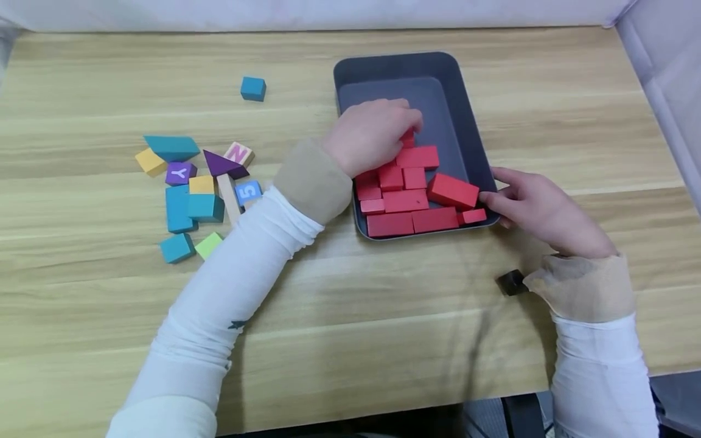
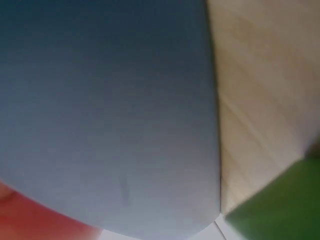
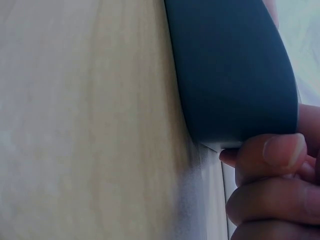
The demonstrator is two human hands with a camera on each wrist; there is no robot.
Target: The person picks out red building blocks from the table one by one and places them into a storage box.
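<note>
A dark grey tray point(image 1: 446, 115) lies on the table, its near half filled with red blocks point(image 1: 404, 201) of several sizes. My left hand point(image 1: 372, 134) reaches over the tray's left wall and pinches a small red block point(image 1: 408, 139) between thumb and bent fingers, close to the far edge of the packed blocks. One larger red block point(image 1: 453, 190) sits tilted on the right. At the tray's near right corner my right hand point(image 1: 539, 204) grips the rim. In the right wrist view, curled fingers point(image 3: 270, 200) press against the tray's outer wall point(image 3: 230, 75).
Left of the tray lies a loose cluster of teal point(image 1: 205, 208), yellow, purple, green and lettered blocks. A single blue block point(image 1: 253, 89) stands farther back. Near my right wrist is a small black object point(image 1: 512, 282). Pale walls point(image 1: 328, 13) border the table.
</note>
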